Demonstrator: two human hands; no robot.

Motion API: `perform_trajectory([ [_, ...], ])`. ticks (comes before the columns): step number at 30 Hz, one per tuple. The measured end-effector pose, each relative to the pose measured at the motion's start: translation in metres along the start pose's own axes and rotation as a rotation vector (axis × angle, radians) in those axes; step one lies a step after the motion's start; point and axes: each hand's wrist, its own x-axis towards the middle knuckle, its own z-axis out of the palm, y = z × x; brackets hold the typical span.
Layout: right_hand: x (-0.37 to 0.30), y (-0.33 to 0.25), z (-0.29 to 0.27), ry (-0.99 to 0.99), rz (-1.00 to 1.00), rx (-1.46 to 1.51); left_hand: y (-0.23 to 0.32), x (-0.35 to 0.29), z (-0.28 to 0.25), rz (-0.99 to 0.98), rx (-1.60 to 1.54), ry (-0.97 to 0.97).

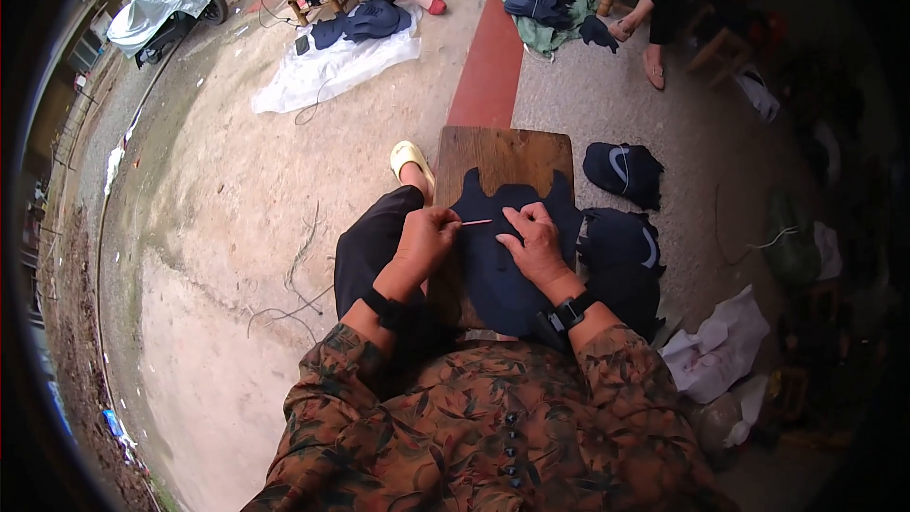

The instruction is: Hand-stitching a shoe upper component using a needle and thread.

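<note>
A dark navy cut piece of fabric [507, 270], with notched, pointed edges at its far side, lies flat on a wooden bench [502, 147] before me. Over its left part, my left hand [427, 239] is closed in a pinch on a thin pale-reddish stick [477, 222] whose free end points right across the cloth. My right hand [537, 245] rests on the fabric's right side, thumb and forefinger apart and the other fingers bent. Between the two hands the cloth lies bare. Dark bands circle both my wrists.
Stacked navy pieces [621, 246] lie right of the bench, with a tied navy bundle [624, 173] beyond. A white bag [718, 343] sits at lower right. Farther off are a white sheet [346, 66] with navy pieces, a green cloth [559, 33] with bundles, and seated people.
</note>
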Motion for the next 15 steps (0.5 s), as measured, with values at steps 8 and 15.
perform_trajectory([
  [8,0.0,-0.002,-0.001,-0.018,0.022,0.002,0.004,0.015,-0.001,0.099,0.152,-0.087],
  [15,0.001,-0.005,-0.002,-0.02,0.023,-0.022,0.013,0.023,0.024,0.174,0.155,-0.132],
])
